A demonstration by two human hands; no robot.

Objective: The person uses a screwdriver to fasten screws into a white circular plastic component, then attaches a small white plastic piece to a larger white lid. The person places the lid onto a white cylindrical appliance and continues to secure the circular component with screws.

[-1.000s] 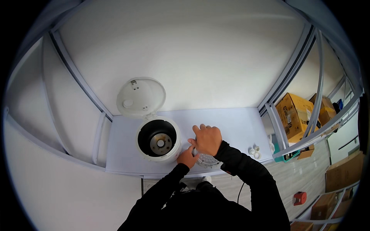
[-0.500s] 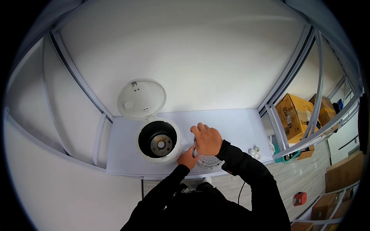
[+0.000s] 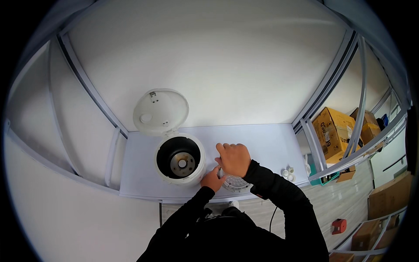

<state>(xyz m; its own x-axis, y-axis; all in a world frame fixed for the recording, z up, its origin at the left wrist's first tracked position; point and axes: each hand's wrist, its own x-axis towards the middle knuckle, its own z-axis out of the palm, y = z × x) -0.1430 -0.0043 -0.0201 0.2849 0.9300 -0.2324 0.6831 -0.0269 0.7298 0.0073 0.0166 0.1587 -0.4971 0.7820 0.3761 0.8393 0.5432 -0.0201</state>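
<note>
A white rice cooker (image 3: 192, 175) stands on the table with its lid (image 3: 163, 111) raised. No inner pot sits inside; the heating plate (image 3: 182, 164) shows in its dark well. Close to the cooker's right side, my left hand (image 3: 212, 180) is closed around something small and pale, mostly covered by the fingers. Just above it, my right hand (image 3: 235, 159) is curled with its fingers bent down toward the left hand; what it grips is hidden. Beneath my right wrist lies a round, pale, perforated tray (image 3: 236, 183), partly covered by the hands.
Several small white containers (image 3: 288, 173) stand near the table's right end. Metal frame posts (image 3: 325, 83) rise at both sides before a white back wall. Beyond the right post are cardboard boxes (image 3: 334, 134), a teal crate (image 3: 330, 177) and a red stool (image 3: 339, 226) on the floor.
My right hand has shifted slightly down and its wrist has turned a little. The left hand stays nearly in place. The cooker and tray have not moved.
</note>
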